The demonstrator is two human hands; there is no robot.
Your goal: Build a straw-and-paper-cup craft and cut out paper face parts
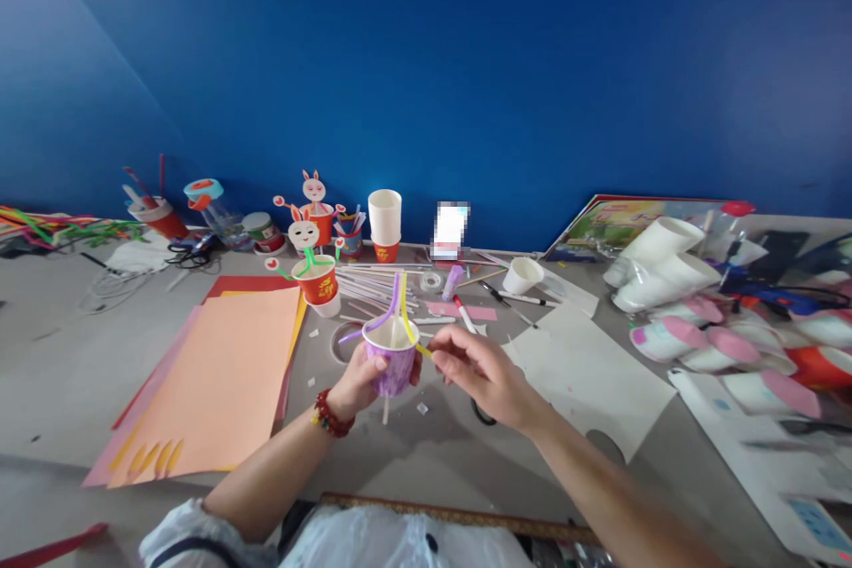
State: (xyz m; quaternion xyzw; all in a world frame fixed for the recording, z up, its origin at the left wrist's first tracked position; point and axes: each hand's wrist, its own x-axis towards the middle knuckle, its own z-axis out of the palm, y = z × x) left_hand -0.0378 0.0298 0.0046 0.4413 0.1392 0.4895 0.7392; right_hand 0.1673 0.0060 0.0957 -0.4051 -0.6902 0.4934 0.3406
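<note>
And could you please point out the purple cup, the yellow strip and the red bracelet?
Purple cup (392,371): head view, front wall.
Yellow strip (406,306): head view, upright part.
Red bracelet (330,417): head view, beaded band.

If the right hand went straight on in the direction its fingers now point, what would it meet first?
Past the yellow strip it touches, the right hand would probably first meet the purple cup, or fingers of the left hand at the cup's side; the depth is unclear.
</note>
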